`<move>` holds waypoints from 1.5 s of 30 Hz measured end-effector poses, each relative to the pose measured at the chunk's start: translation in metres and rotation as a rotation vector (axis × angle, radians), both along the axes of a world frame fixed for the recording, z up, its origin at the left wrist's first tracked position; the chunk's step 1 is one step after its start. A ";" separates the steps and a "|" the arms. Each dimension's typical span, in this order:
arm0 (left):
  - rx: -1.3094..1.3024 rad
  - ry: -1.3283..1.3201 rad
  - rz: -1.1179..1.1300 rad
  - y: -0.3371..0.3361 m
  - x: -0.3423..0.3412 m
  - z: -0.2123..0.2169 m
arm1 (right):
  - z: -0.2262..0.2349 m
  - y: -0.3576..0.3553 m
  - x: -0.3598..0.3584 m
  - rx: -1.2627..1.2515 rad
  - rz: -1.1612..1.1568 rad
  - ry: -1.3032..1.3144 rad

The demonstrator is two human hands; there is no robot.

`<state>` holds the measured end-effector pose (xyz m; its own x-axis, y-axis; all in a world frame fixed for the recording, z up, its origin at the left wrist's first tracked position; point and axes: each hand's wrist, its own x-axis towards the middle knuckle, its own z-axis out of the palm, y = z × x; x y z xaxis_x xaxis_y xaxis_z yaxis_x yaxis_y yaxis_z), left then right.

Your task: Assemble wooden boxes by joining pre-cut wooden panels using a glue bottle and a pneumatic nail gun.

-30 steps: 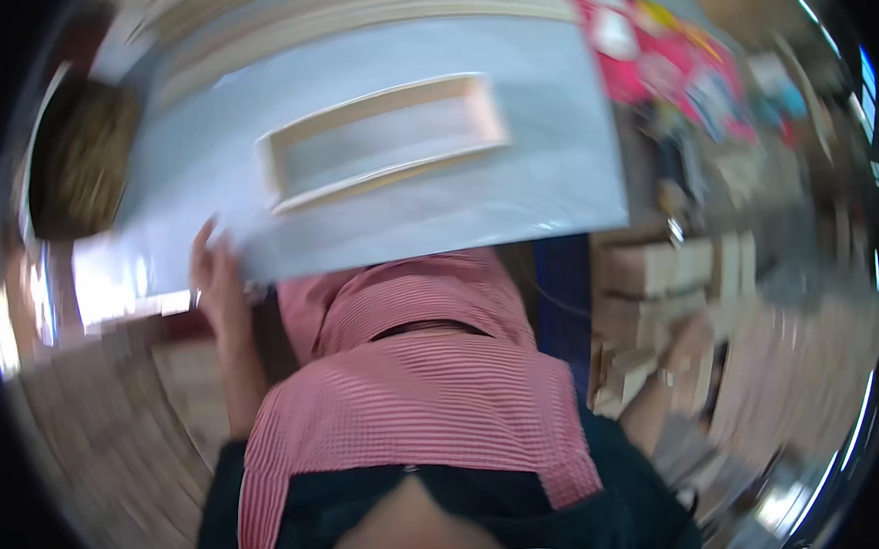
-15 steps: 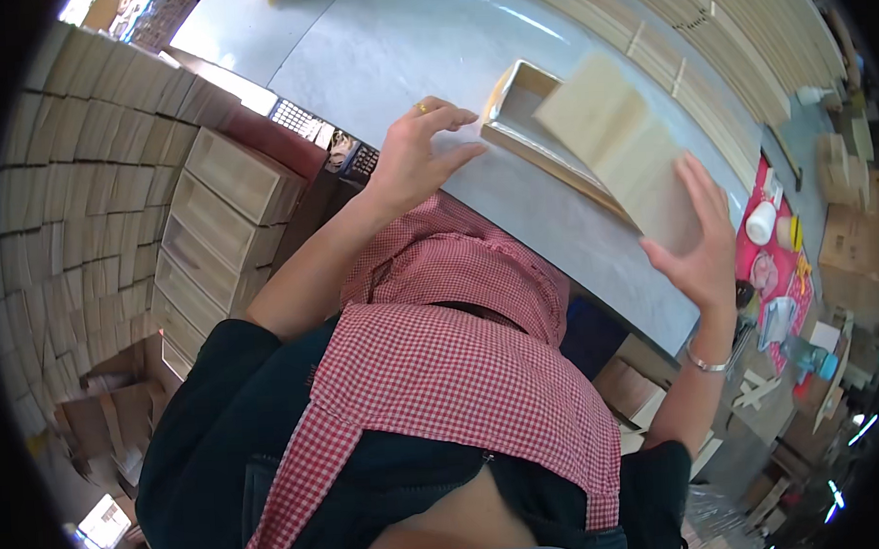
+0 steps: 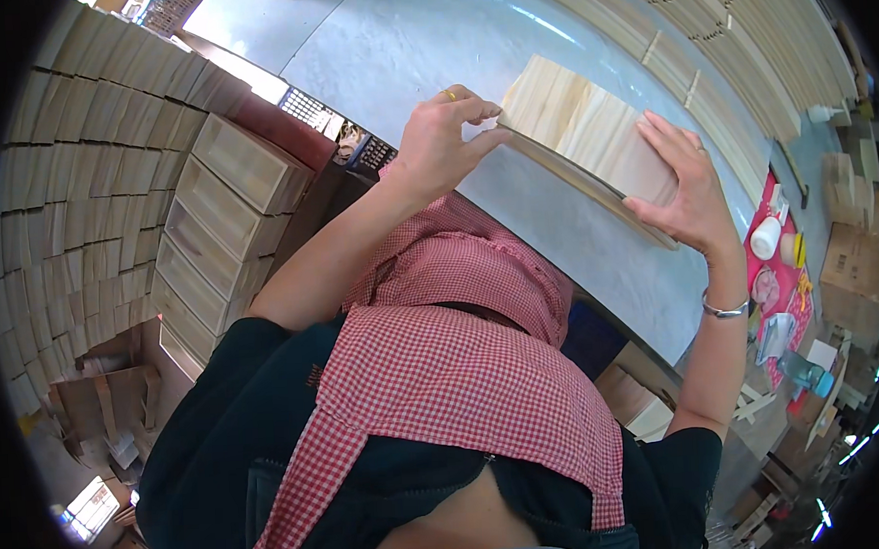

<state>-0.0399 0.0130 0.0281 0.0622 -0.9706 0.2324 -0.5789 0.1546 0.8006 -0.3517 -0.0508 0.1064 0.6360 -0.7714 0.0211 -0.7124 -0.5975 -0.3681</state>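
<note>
Presently, left hand [image 3: 444, 142] pinches the near end of a pale wooden panel [image 3: 590, 135], fingers closed on its edge; right hand [image 3: 686, 190] lies flat on it, fingers spread, over the grey worktop [image 3: 400, 50].

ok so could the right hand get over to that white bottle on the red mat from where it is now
Probably yes. The right hand lies flat on the pale wooden board, and the white bottle stands just beyond its wrist on the red mat, nothing between them. It would have to let go of the board first.
</note>
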 end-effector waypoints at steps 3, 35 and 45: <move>-0.026 -0.076 0.001 -0.001 0.000 0.002 | -0.005 0.001 0.000 -0.007 0.002 0.000; -0.155 -0.302 -0.044 -0.004 -0.005 0.008 | -0.037 0.034 -0.049 -0.343 -0.392 -0.407; -0.056 -0.372 -0.057 -0.008 -0.006 0.021 | -0.056 0.115 -0.074 -0.172 -0.721 -0.302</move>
<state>-0.0463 0.0052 0.0489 -0.0903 -0.9552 0.2819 -0.8177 0.2327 0.5265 -0.4258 0.0646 0.0501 -0.0701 -0.9606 0.2688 -0.8292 -0.0937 -0.5510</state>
